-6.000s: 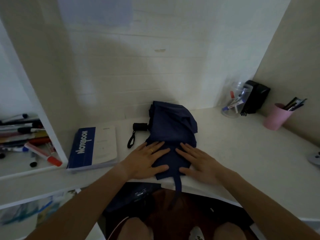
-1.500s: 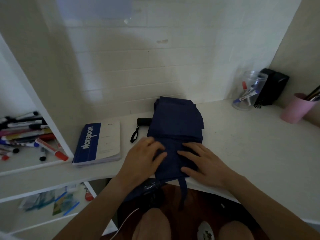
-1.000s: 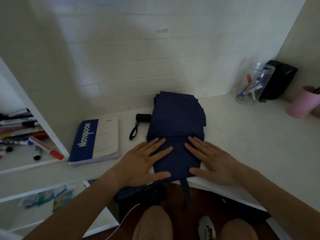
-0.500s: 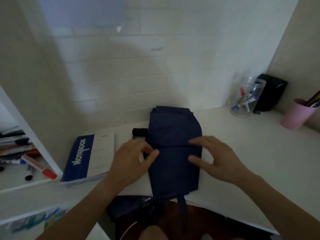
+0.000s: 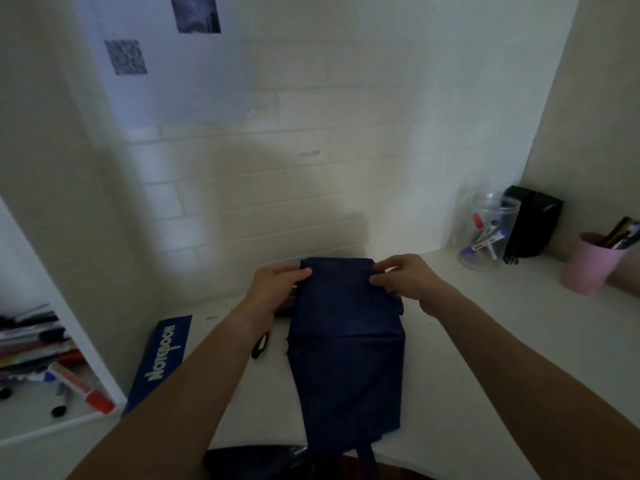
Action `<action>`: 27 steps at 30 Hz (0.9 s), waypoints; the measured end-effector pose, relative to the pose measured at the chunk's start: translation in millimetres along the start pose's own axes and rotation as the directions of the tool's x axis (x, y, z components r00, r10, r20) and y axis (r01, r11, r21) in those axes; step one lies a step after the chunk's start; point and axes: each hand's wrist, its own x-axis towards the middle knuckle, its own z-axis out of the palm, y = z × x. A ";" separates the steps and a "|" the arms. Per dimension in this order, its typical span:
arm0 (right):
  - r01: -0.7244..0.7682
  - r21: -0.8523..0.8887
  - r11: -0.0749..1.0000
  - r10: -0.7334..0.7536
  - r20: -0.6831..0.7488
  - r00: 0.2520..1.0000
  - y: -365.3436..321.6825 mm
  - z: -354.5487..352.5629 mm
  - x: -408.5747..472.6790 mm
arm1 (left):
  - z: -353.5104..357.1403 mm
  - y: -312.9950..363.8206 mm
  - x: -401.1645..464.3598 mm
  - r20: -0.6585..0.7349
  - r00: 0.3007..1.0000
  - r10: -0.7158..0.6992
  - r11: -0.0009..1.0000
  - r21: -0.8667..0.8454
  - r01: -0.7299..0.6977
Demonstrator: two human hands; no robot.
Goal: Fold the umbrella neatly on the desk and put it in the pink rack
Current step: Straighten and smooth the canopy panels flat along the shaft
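Note:
The navy blue umbrella point(image 5: 346, 358) lies flattened on the white desk point(image 5: 485, 358), its canopy spread in a long rectangle from the wall to the front edge. My left hand point(image 5: 273, 289) pinches the far left corner of the fabric. My right hand point(image 5: 405, 275) pinches the far right corner. The umbrella's black wrist strap point(image 5: 259, 346) shows by my left forearm; the handle is hidden behind that hand. A closing strap point(image 5: 367, 460) hangs over the desk's front edge. The pink rack point(image 5: 588, 268), a pink cup with pens, stands at the far right.
A blue notebook point(image 5: 162, 355) lies left of the umbrella. A shelf point(image 5: 52, 358) with markers is at far left. A clear jar with markers point(image 5: 485, 237) and a black box point(image 5: 530, 220) stand by the right wall. A dark bag point(image 5: 256, 462) sits below the desk edge.
My hands have left the near half of the umbrella and reached to its far end, where they now pinch the two far corners. The view has tilted up.

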 end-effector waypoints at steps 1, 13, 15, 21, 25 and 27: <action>0.021 0.022 1.000 -0.021 0.004 1.000 -0.8 -2.3 -3.7 | -1.2 0.6 -3.4 -0.009 0.998 0.058 0.998 0.030 -0.058; 0.323 0.023 0.946 -0.324 0.031 0.946 9.6 -11.4 -93.5 | -37.1 -31.3 -76.6 0.148 0.826 0.544 0.730 0.402 -0.553; 0.376 -0.058 0.925 -0.374 0.045 0.926 25.8 -9.4 -111.0 | -44.9 -49.1 -89.3 0.224 0.793 0.567 0.655 0.461 -0.598; 0.408 -0.108 0.907 -0.405 0.050 0.913 75.4 10.9 -150.2 | -50.4 -97.3 -118.7 0.391 0.731 0.559 0.496 0.549 -0.672; 0.423 -0.046 0.905 -0.423 0.020 0.906 88.2 23.6 -159.9 | -49.3 -114.7 -130.0 0.438 0.662 0.608 0.335 0.614 -0.715; 0.485 -0.112 0.867 -0.489 -0.014 0.872 90.9 27.0 -161.9 | -49.2 -119.0 -131.2 0.484 0.585 0.651 0.198 0.636 -0.746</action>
